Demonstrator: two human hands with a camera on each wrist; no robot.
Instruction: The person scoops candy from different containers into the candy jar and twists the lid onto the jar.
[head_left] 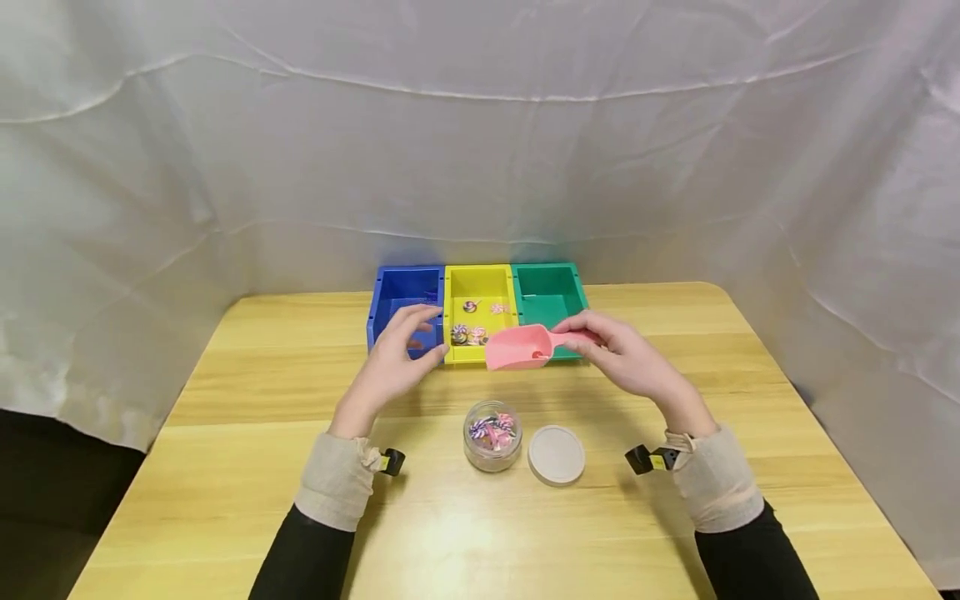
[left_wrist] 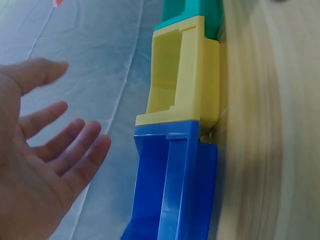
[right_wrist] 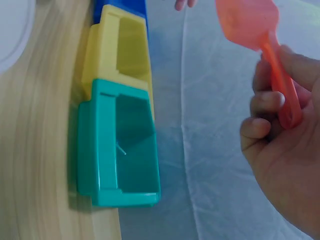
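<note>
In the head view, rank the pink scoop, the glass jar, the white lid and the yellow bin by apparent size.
1. yellow bin, clearly largest.
2. pink scoop, though it is held above the table, nearer the camera, so this is unsure.
3. glass jar and white lid look about alike; unranked.

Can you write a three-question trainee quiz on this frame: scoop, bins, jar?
1. True or false: the right hand grips the pink scoop by its handle.
2. Which bin holds candies? A blue bin B yellow bin C green bin
3. Fill in: the white lid lies on the table beside the glass ____.

Key: 1 true; 2 B; 3 jar. The left hand holds nothing.
</note>
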